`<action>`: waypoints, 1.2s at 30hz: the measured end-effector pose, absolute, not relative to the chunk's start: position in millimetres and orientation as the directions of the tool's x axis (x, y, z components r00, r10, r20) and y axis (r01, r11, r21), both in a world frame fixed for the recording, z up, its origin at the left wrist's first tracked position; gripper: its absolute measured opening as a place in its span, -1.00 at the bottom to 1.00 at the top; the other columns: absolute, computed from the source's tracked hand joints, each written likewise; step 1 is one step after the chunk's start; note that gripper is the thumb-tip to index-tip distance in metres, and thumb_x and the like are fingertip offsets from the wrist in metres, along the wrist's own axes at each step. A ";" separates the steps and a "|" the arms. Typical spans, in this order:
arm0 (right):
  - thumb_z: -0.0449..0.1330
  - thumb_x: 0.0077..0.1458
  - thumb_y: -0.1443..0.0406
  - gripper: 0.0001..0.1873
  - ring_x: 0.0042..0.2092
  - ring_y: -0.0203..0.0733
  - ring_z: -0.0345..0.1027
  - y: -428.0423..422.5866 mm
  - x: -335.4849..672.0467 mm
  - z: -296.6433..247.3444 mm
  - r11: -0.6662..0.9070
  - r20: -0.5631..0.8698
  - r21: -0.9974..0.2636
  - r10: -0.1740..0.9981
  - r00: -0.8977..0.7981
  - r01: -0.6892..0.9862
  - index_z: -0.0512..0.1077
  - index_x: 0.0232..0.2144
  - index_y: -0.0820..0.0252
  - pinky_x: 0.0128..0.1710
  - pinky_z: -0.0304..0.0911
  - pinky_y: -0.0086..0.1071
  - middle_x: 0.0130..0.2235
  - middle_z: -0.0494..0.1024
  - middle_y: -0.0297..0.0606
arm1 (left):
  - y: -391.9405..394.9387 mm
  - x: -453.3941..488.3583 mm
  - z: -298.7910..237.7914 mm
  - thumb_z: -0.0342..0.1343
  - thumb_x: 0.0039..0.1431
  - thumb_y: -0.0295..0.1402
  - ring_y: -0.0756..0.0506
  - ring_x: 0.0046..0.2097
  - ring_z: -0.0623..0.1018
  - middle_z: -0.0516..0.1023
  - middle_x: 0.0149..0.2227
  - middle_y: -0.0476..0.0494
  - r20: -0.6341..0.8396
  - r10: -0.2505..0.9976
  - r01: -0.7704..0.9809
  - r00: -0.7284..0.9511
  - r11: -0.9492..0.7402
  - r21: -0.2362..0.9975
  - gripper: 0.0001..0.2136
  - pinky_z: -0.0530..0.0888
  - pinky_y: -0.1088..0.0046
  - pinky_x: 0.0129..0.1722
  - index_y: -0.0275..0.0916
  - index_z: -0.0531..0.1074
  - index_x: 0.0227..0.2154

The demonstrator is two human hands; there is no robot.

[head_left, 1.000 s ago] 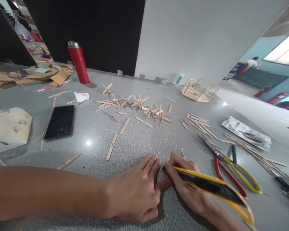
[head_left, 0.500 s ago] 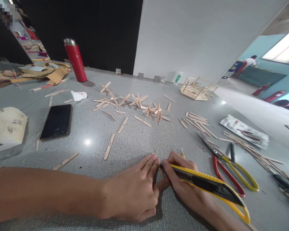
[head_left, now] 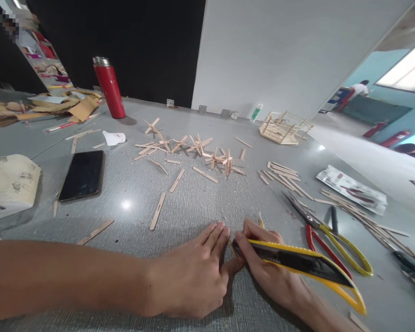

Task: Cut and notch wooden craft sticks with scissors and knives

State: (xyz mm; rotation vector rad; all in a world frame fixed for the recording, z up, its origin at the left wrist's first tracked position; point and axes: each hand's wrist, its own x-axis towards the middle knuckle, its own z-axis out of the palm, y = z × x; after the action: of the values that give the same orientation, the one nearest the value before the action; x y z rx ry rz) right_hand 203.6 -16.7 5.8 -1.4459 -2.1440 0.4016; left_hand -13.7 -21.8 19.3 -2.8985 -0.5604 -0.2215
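Observation:
My right hand [head_left: 263, 263] is wrapped round a yellow and black utility knife [head_left: 304, 267], its handle slanting toward the lower right. The knife's front end meets a thin wooden craft stick [head_left: 232, 246], mostly hidden between my hands. My left hand [head_left: 200, 272] lies low over the table, fingers together and thumb out, pinning that stick down. Past my right fingers pokes a small pale tip [head_left: 260, 220], its kind unclear. Ahead of my hands lie loose craft sticks [head_left: 157, 211], some with slots cut in them.
Right of the knife lie scissors [head_left: 309, 216], red-handled pliers [head_left: 327, 249] and stick bundles [head_left: 283, 173]. Further back are slotted-together sticks [head_left: 197, 145] and a wooden frame model [head_left: 283, 129]. A phone [head_left: 83, 175], tissue pack [head_left: 12, 184] and red flask [head_left: 109, 90] stand or lie leftward.
The knife has shifted slightly to the right and its handle has swung a little lower. My right hand moved with it; my left hand stays nearly in place.

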 end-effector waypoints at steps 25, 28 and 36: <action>0.07 0.37 0.08 -0.62 -0.44 -0.22 0.24 -15.7 199.6 9.6 0.221 0.121 -0.606 0.975 -0.185 0.764 0.27 -0.48 0.06 -0.30 0.19 -0.25 -0.50 0.36 -0.45 | -23.3 -14.8 12.9 -0.06 0.45 -0.27 -0.53 0.35 0.35 0.34 0.28 -0.78 0.236 0.349 0.381 0.907 -0.918 -0.106 -0.50 0.19 0.00 0.36 -0.56 0.36 0.26; 0.07 0.37 0.05 -0.60 -0.43 -0.21 0.24 -14.6 198.5 11.7 0.204 0.094 -0.613 0.978 -0.186 0.763 0.28 -0.48 0.06 -0.29 0.21 -0.25 -0.50 0.36 -0.44 | -22.4 -14.8 12.2 -0.05 0.45 -0.24 -0.53 0.37 0.33 0.34 0.29 -0.75 0.238 0.389 0.410 0.890 -0.911 -0.041 -0.51 0.21 -0.03 0.35 -0.48 0.37 0.27; 0.08 0.37 0.05 -0.60 -0.42 -0.20 0.20 -14.0 198.6 9.1 0.207 0.093 -0.621 0.977 -0.191 0.756 0.28 -0.49 0.05 -0.38 0.19 -0.30 -0.50 0.32 -0.44 | -21.6 -15.5 10.2 -0.08 0.45 -0.23 -0.55 0.37 0.31 0.33 0.28 -0.79 0.223 0.368 0.393 0.903 -0.916 -0.077 -0.51 0.19 -0.05 0.36 -0.48 0.37 0.26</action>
State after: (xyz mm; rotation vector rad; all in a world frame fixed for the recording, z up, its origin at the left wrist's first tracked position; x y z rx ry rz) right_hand 198.6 -14.0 9.1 -1.6046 -2.0151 0.6202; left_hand -15.5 -21.6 10.2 -2.9470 -0.5919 -0.3098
